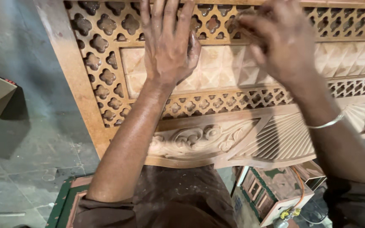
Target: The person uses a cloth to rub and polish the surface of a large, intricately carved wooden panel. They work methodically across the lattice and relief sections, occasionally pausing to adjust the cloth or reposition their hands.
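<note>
at the far left lies a grey stone floor, and beside it the carved wooden panel stretches across the view, with a pierced lattice border, a band of raised pyramid blocks and scrollwork along its lower edge. the left hand lies flat on the panel's lattice and pyramid band, fingers spread and closed on nothing. further right, the right hand, a thin metal bangle on its wrist, has its fingers bunched against the upper lattice strip; whether that grip pinches anything, i cannot tell.
</note>
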